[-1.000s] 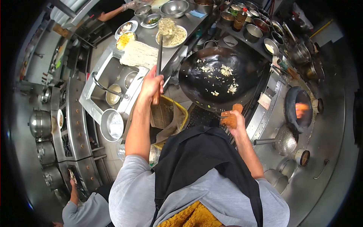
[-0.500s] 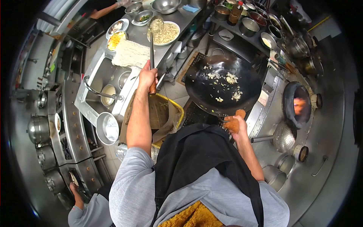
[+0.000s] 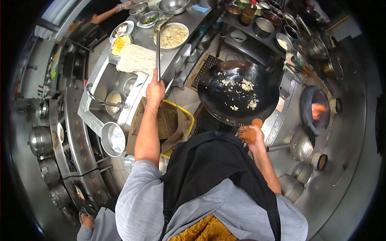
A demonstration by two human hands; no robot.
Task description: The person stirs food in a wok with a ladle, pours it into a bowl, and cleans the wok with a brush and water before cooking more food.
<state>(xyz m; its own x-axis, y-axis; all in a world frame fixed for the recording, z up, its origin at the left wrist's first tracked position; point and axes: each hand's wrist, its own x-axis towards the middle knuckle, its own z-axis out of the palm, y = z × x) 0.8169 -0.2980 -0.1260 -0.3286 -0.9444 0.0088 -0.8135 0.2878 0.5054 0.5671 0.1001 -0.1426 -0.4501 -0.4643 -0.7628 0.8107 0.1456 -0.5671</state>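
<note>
A black wok (image 3: 216, 97) lies at 2 o'clock from the centre of the view, with clumps of rice (image 3: 247, 84) scattered over its inside. The person's right hand (image 3: 257, 138), below it at 4 o'clock, grips its near handle through an orange cloth (image 3: 248, 135). The left hand (image 3: 155, 90), at 10 o'clock, is closed around the handle of a ladle (image 3: 158, 46), whose head sits by the upper-left rim of a plate (image 3: 187, 37) heaped with rice, near 12 o'clock on the steel desk (image 3: 138, 35). A small bowl (image 3: 148, 25) of greens stands just beside the ladle head. A careless swing could knock that bowl, and if the cloth slipped, the wok might tip and spill rice or burn the fingers. At 3 o'clock a burner (image 3: 304, 116) shows an open flame (image 3: 319, 110), so anything loose reaching it could catch. A red-capped bottle (image 3: 248, 15) stands at 1 o'clock; no brand, label or writing can be read there or elsewhere. A co-worker's hand (image 3: 85, 219) shows at 7 o'clock.
</note>
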